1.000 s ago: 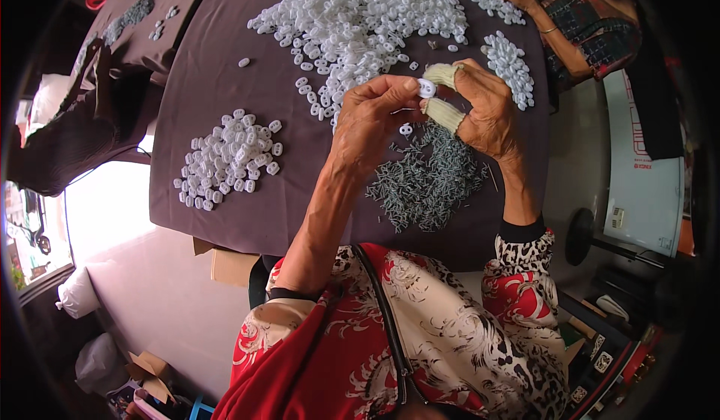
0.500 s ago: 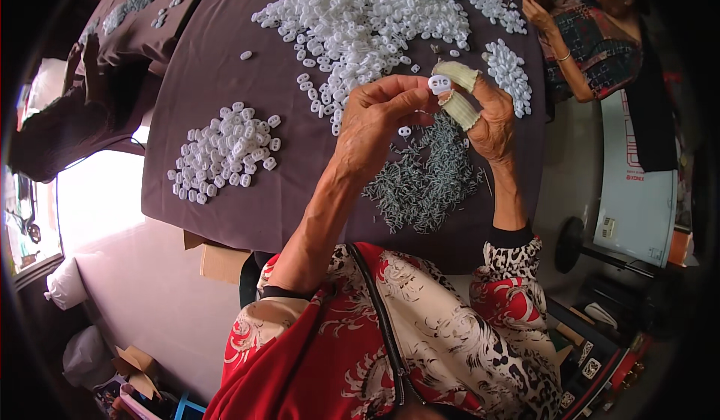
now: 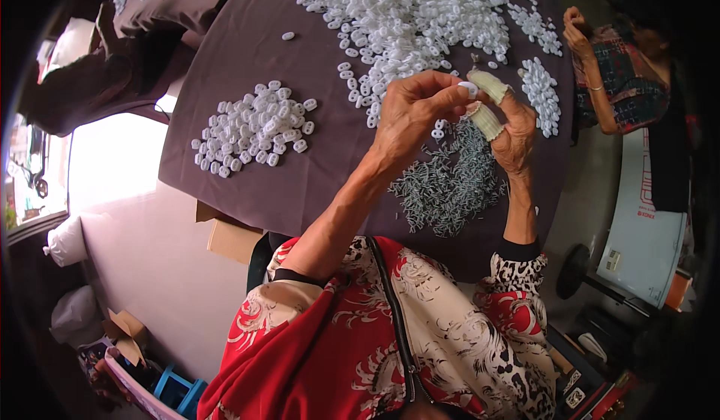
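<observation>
Above the near right part of the table my two hands meet at one small white oval plastic piece point(image 3: 469, 89). My left hand point(image 3: 418, 111) pinches it between thumb and forefinger. My right hand point(image 3: 515, 136), with pale knitted covers point(image 3: 486, 121) on its thumb and a finger, closes on the piece from the right. The fingertips partly hide it. Just below lies a heap of small grey metal pins or screws point(image 3: 450, 184). A loose white piece with two holes point(image 3: 439, 129) rests by that heap's upper edge.
A large heap of white pieces point(image 3: 420, 19) covers the far table; a smaller pile point(image 3: 255, 129) lies left. Two more clusters point(image 3: 538, 94) sit at the right edge. Across there, another person's hand point(image 3: 577, 36) is raised. A dark cloth point(image 3: 337, 195) covers the table.
The view has shifted, so the table and piles sit differently in it. My hands remain together at the white piece, which has turned and now shows less of its holes.
</observation>
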Motion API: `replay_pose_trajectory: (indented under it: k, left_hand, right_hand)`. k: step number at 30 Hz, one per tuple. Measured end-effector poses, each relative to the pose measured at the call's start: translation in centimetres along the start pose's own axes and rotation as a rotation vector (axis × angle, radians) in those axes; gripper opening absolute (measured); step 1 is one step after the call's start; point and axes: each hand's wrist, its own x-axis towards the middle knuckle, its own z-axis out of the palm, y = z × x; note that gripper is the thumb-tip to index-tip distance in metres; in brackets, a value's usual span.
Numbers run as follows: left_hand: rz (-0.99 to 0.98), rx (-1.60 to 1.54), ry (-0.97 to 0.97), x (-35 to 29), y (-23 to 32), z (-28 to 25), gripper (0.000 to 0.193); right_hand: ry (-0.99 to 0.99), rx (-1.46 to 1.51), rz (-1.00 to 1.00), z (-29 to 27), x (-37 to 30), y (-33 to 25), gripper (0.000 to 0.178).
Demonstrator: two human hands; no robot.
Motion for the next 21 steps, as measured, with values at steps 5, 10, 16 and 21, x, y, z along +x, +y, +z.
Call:
replay_pose_trajectory:
  k: [5, 10, 16, 21]
  left_hand:
    - [0.096, 0.548, 0.186, -1.2, 1.5, -5.3, 0.029]
    - [-0.013, 1.024, 0.507, -4.5, 5.1, -14.0, 0.031]
    - [-0.004, 1.392, 0.613, -6.8, 5.9, -19.9, 0.028]
    - [0.155, 1.644, 0.662, -6.0, 5.3, -17.3, 0.022]
  right_hand:
    - [-0.075, -0.022, 0.044, 0.4, -0.4, -0.1, 0.031]
    - [-0.182, -0.064, 0.171, 0.9, -1.0, 1.9, 0.021]
    - [-0.166, -0.110, 0.141, 2.5, -2.1, 3.9, 0.013]
    - [-0.240, -0.201, 0.131, 4.8, -3.4, 3.8, 0.008]
